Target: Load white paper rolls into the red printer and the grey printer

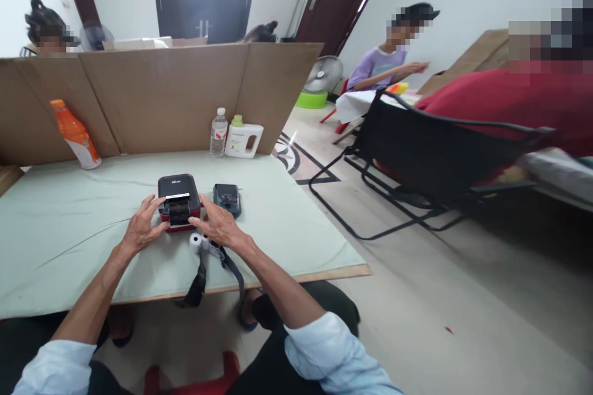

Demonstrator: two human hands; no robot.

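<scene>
A small black and red printer (179, 202) is set on the counter (69, 228), and it is touched on both sides. The left hand (141, 226) is laid against its left edge, fingers (151, 205) spread apart and resting on the casing, not clamped round it. The right hand (217, 225) is placed at its right edge, fingers (207, 203) likewise apart and only touching. A short line of pale writing is seen on the printer's black lid, too small to be read.

Just below the right fingers, two white paper rolls (198, 241) are lying side by side, and a black strap (200, 281) is hung over the counter's near edge. Just beyond the right fingers, a dark blue device (227, 199) is lying flat.

Well beyond both hands, against a cardboard screen (162, 95), an orange bottle (75, 134) is leaned, and a clear water bottle (218, 132) is stood beside a white jug (243, 138) with a green cap; their labels cannot be read.
</scene>
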